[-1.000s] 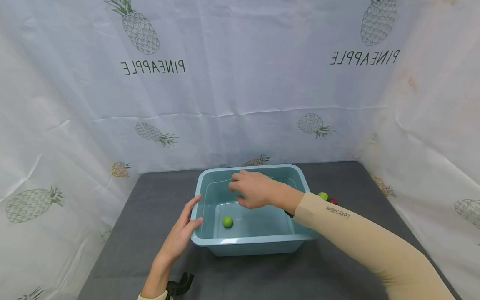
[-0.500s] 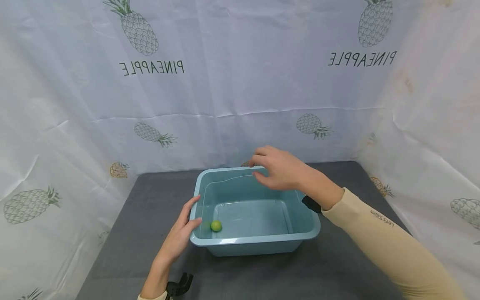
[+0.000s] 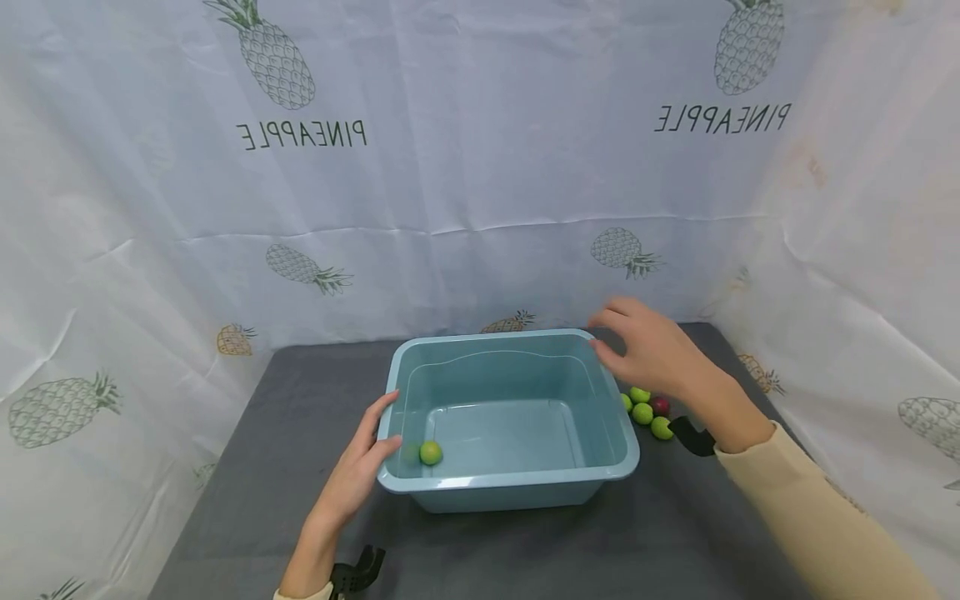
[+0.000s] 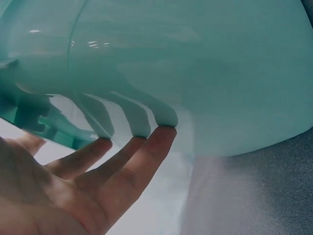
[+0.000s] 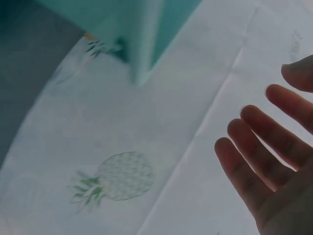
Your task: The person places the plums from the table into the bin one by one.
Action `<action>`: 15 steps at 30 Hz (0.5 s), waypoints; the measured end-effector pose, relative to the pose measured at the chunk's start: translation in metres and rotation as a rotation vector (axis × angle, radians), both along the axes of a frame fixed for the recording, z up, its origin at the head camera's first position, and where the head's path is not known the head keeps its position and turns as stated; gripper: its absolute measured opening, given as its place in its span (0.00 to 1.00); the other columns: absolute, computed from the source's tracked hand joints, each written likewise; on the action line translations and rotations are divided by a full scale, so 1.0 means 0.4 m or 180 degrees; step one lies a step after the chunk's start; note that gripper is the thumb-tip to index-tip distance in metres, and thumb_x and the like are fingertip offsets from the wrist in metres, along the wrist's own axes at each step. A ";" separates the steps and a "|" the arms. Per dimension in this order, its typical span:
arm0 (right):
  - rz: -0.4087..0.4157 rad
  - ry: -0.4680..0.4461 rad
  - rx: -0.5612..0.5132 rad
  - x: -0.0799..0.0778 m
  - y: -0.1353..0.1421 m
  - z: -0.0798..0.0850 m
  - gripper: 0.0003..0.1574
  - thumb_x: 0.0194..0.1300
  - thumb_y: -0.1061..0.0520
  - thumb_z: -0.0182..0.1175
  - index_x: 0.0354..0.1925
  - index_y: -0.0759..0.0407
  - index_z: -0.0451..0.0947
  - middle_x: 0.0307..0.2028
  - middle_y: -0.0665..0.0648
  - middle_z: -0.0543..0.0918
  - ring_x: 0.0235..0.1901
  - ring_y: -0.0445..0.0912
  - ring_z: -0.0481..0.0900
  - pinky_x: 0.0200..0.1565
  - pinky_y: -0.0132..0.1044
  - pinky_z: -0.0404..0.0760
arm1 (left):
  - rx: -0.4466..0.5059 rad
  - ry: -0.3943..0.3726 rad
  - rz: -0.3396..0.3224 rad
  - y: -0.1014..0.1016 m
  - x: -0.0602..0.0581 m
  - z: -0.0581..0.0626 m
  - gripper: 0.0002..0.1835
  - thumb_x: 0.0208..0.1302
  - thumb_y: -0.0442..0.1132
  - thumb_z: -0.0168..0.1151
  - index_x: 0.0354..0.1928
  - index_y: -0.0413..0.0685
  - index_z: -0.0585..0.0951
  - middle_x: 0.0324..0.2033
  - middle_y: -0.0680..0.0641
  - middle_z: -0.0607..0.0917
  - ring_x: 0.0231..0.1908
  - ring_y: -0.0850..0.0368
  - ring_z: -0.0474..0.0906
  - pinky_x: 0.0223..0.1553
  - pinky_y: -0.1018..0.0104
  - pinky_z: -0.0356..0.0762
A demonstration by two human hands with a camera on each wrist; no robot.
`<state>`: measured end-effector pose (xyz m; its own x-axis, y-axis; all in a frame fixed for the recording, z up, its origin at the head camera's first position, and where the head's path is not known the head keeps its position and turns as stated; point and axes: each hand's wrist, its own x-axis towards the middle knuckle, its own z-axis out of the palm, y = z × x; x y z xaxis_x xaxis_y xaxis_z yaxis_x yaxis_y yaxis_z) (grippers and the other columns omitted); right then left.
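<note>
A light blue-green plastic basin (image 3: pixel 525 478) stands on the dark grey tabletop. One small green, lime-like fruit (image 3: pixel 431 452) lies inside, at its near left corner. My left hand (image 3: pixel 358 462) holds the basin's left rim, with thumb and forefinger over the edge. In the left wrist view, several fingertips (image 4: pixel 164 134) touch the outer wall. My right hand (image 3: pixel 648 346) hovers by the basin's far right corner. Nothing is in its spread fingers (image 5: pixel 264 152). Below it lie several green fruits (image 3: pixel 642 414) and a dark red one (image 3: pixel 661 406).
White curtain (image 3: pixel 480 167) with pineapple prints hangs behind the table (image 3: pixel 315 400) and along both sides. The loose fruits sit close against the basin's right side. A black strap (image 3: pixel 692 436) is on my right wrist, another black strap (image 3: pixel 358 570) on my left.
My right hand has moved from above the basin out to the right, its fingers spreading. Inside, the green fruit has rolled left towards the wall. My left hand has stayed at the rim.
</note>
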<state>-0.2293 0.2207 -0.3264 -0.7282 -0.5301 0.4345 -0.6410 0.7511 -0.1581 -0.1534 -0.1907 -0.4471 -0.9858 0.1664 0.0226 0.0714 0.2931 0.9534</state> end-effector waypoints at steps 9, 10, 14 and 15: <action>-0.0317 0.0122 -0.0261 0.011 0.095 -0.101 0.12 0.62 0.62 0.68 0.45 0.61 0.83 0.44 0.60 0.81 0.46 0.57 0.79 0.41 0.56 0.80 | -0.0006 -0.0046 0.0013 0.002 0.000 0.002 0.30 0.78 0.38 0.47 0.78 0.62 0.56 0.78 0.43 0.50 0.72 0.39 0.59 0.60 0.43 0.65; -0.0351 0.0101 -0.0314 0.013 0.103 -0.110 0.12 0.62 0.63 0.68 0.45 0.61 0.83 0.44 0.60 0.81 0.46 0.57 0.79 0.41 0.56 0.79 | -0.0012 -0.0029 0.0014 0.002 0.000 0.001 0.30 0.78 0.38 0.47 0.78 0.62 0.56 0.78 0.43 0.51 0.72 0.39 0.59 0.60 0.43 0.65; -0.0479 -0.0066 -0.0547 0.025 0.133 -0.148 0.12 0.63 0.63 0.67 0.46 0.61 0.82 0.45 0.61 0.81 0.43 0.57 0.79 0.41 0.56 0.78 | -0.0039 0.0026 0.0020 0.001 0.000 -0.002 0.30 0.78 0.38 0.48 0.78 0.62 0.56 0.78 0.43 0.52 0.71 0.39 0.60 0.60 0.42 0.64; -0.0513 -0.0105 -0.0597 0.027 0.139 -0.158 0.12 0.63 0.63 0.67 0.46 0.61 0.82 0.45 0.61 0.81 0.42 0.56 0.79 0.41 0.55 0.78 | -0.0039 0.0034 0.0022 0.000 0.000 -0.003 0.30 0.78 0.38 0.48 0.78 0.62 0.57 0.78 0.43 0.52 0.71 0.39 0.60 0.60 0.42 0.64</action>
